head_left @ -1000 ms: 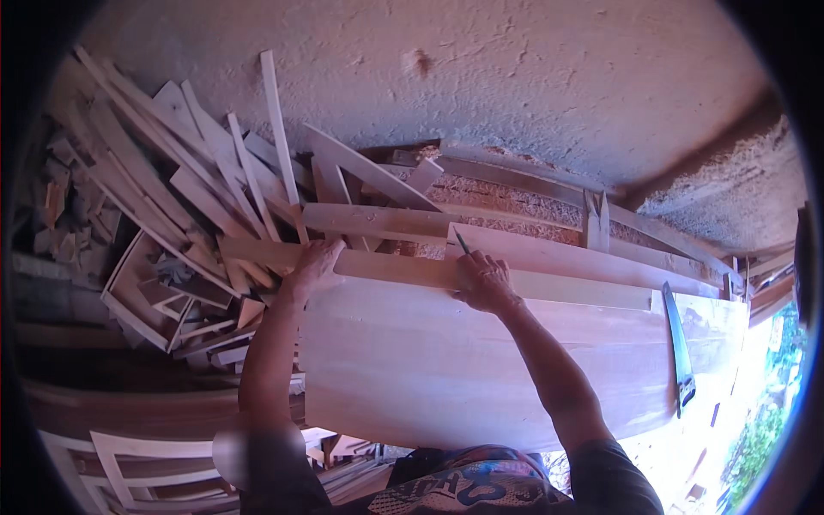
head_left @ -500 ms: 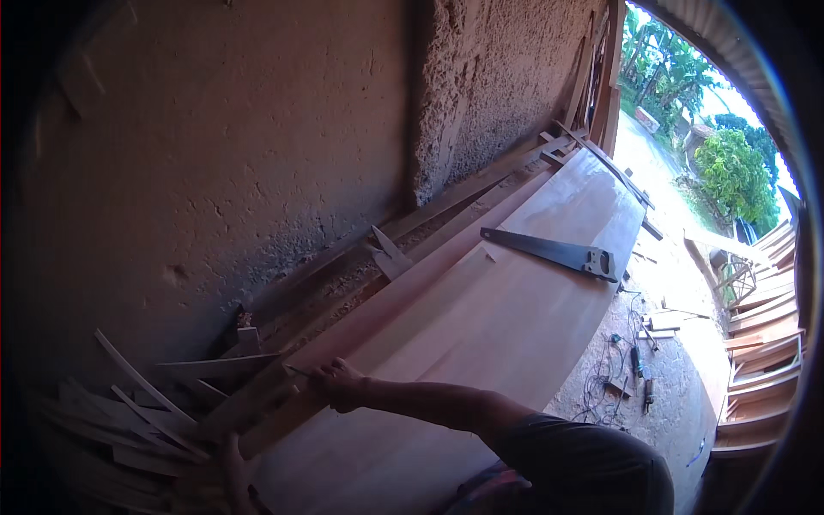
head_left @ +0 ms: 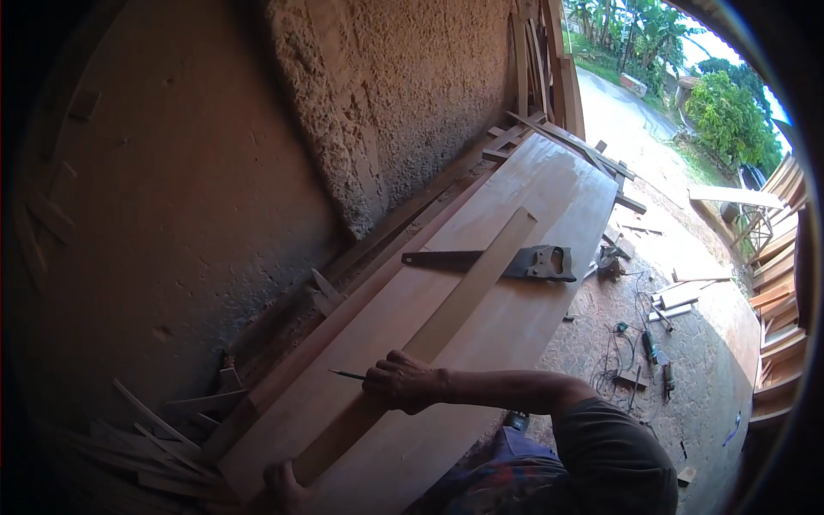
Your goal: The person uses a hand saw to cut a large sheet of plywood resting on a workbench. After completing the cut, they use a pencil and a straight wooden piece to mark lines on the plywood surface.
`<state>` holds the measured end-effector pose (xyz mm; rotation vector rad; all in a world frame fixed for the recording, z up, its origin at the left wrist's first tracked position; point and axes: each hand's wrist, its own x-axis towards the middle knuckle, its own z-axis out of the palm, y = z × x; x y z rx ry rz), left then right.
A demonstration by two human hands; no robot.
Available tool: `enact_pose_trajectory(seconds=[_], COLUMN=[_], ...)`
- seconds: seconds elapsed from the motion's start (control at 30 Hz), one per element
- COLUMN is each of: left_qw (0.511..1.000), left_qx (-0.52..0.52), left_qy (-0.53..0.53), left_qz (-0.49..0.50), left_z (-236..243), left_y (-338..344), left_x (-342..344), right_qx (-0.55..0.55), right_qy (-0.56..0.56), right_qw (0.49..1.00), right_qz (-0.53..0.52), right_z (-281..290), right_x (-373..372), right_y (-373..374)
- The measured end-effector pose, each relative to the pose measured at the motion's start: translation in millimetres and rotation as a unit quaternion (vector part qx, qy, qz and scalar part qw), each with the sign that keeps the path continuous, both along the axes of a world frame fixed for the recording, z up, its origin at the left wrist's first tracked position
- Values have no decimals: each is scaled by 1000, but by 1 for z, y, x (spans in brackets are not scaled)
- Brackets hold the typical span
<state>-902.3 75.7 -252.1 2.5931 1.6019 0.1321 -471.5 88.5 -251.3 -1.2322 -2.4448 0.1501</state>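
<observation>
A long, narrow wooden strip (head_left: pixel 468 296) lies lengthwise over a broad wooden board (head_left: pixel 515 369), its far part crossing on top of a handsaw (head_left: pixel 548 263). My right hand (head_left: pixel 402 382) is closed around the strip near its middle. From between the same fingers a thin dark pencil (head_left: pixel 348 374) sticks out to the left. At the strip's near end, my left hand (head_left: pixel 283 491) is wrapped on the wood, with part of it in shadow. The saw's blade points left and its handle lies toward the board's right edge.
A rough wall (head_left: pixel 412 94) runs along the left, with timber against its foot. Scrap slats (head_left: pixel 154 438) are heaped at the lower left. On the ground to the right lie a power tool (head_left: pixel 654 350), cables and offcuts. Stacked planks (head_left: pixel 777 300) stand at the far right.
The strip has moved right, from along the board's left edge to across its surface and over the saw. Both my hands moved right with it, and the view has shifted.
</observation>
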Motion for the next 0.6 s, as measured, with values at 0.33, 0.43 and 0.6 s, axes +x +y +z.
enact_pose_trajectory(seconds=[0.33,0.43,0.6], left_qw=[951,919,866], left_qx=[249,323,432], left_qy=[-37,-16,-31], left_qz=[-182,-225,-249], left_z=[88,137,197], left_y=[-50,-55,-60], left_x=[298,388,513], right_qx=[121,190,256], right_qy=[25,13,3], right_qw=[980,961,920], right_qz=[-154,-198,-298], right_z=[69,90,118], right_x=[269,326,420], right_y=[-168,-192,-200])
